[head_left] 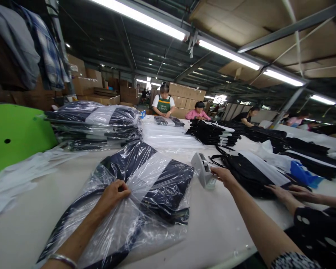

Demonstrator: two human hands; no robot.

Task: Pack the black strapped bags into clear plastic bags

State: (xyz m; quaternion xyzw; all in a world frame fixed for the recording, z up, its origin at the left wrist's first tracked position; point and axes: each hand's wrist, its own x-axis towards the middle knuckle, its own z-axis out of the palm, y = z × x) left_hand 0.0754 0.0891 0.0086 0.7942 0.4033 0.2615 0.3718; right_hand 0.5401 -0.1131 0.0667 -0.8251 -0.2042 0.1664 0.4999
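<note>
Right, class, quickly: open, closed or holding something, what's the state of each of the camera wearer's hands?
Left hand: closed, pinching the clear plastic bag.
Right hand: at the tape dispenser; grip cannot be told.

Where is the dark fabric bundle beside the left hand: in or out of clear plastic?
In: shiny, wrinkled clear plastic covers the dark fabric bundle.

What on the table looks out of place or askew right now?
Loose white strips on the left look out of place: they lie in an untidy, overlapping heap, while the bagged goods behind are stacked. I see no spill.
</note>
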